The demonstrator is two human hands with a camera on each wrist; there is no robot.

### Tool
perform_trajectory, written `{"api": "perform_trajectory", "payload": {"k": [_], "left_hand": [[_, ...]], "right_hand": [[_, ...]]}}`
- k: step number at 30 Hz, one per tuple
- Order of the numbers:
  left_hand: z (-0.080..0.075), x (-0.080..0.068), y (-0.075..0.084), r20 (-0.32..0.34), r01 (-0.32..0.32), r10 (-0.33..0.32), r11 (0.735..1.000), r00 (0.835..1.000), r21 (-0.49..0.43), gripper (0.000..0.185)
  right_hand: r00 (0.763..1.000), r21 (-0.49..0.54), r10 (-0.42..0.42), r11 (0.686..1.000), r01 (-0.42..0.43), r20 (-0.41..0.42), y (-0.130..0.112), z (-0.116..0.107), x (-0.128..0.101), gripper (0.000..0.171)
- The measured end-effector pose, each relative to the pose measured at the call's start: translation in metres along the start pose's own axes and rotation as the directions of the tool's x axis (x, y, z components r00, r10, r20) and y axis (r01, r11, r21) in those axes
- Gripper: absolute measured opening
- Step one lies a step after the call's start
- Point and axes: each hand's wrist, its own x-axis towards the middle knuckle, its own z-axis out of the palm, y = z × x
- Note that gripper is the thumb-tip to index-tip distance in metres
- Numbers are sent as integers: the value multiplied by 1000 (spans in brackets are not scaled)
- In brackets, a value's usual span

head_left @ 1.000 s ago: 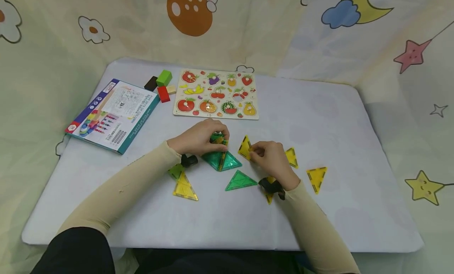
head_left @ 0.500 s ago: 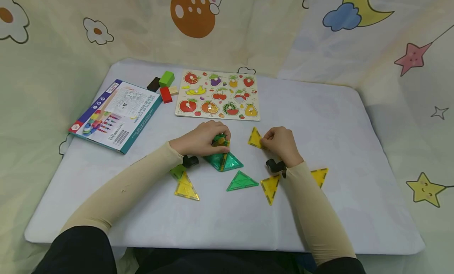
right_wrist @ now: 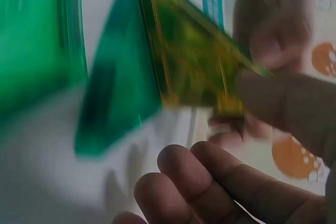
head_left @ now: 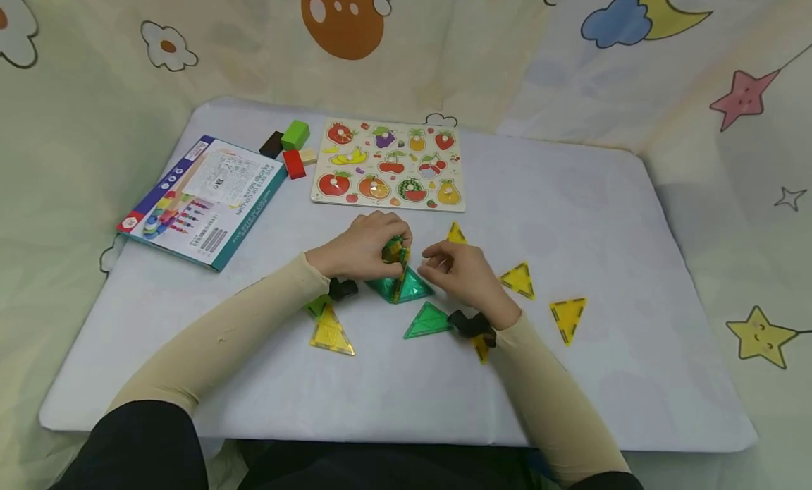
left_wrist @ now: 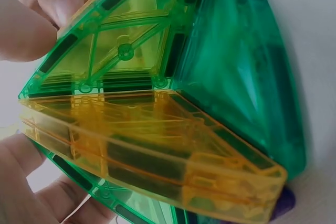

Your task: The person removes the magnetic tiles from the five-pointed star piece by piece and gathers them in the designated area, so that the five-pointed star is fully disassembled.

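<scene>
Left hand (head_left: pixel 355 249) gripped round standing tile cluster (head_left: pixel 398 278) at table (head_left: pixel 603 215) centre; right hand (head_left: pixel 459 273) loosely curled beside it, nothing held. Collapse judged likely if cluster is knocked; loose tiles (head_left: pixel 519 280) scattered around

**Glossy plastic on matt cloth**

We see translucent, glossy plastic in the green and yellow tile cluster (head_left: pixel 398 275). Beyond it, the fruit puzzle board (head_left: pixel 387 167) looks like smooth painted wood. The table cover (head_left: pixel 571 215) beneath is matt cloth.
</scene>
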Motion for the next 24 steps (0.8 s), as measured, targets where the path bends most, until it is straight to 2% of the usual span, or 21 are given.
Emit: {"api": "perform_trajectory", "payload": {"k": [2, 4, 10, 18, 22, 24], "left_hand": [[0, -1, -1, -13, -7, 7, 1000, 1000, 4, 33], [1, -1, -1, -26, -25, 25, 1000, 999, 10, 33], [4, 2, 0, -62, -72, 73, 997, 995, 27, 32], [6, 3, 3, -85, -77, 82, 995, 993, 59, 28], [4, 2, 3, -89, -83, 85, 996, 992, 24, 22], [1, 1, 0, -78, -95, 92, 995, 993, -28, 19]], "right_hand": [[997, 11, -41, 999, 41, 72, -7, 9, 0, 39], [992, -6, -85, 996, 85, 90, -10, 18, 2, 42], [991, -89, -127, 988, 129, 28, -15, 29, 3, 34], [988, -119, -151, 981, 152, 20, -17, 29, 4, 30], [987, -94, -161, 982, 161, 6, -14, 28, 6, 31], [988, -77, -156, 985, 156, 7, -13, 27, 7, 32]]}}
